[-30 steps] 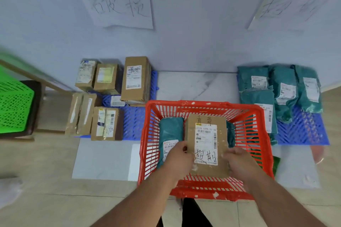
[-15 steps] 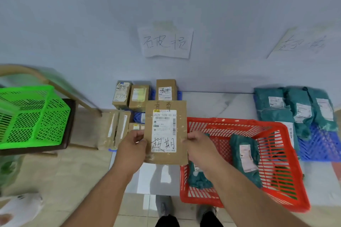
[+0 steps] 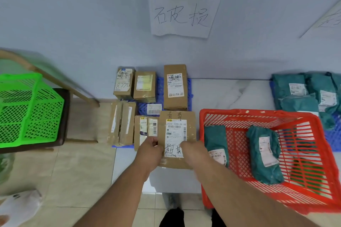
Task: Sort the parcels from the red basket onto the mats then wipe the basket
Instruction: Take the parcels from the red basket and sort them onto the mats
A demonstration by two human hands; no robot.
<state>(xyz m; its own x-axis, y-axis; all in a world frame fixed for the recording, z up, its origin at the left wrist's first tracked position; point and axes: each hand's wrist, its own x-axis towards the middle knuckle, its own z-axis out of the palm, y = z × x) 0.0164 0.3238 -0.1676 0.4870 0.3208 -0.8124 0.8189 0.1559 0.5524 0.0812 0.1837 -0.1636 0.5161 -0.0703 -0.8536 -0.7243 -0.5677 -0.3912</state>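
Green plastic lattice basket point(image 3: 27, 108) sits far left, well apart. Left hand point(image 3: 150, 150) and right hand point(image 3: 191, 150) both grasp the flat brown cardboard parcel point(image 3: 177, 134) over the blue plastic mat point(image 3: 160, 86), between boxes and red plastic basket point(image 3: 258, 114). Tiled floor, pale wall.

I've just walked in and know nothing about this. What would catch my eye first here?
Probably the brown cardboard parcel at centre, held by the left hand and right hand over the blue mat crowded with boxes. Right of it sits the red basket holding two teal bags, and a bright green basket stands far left.
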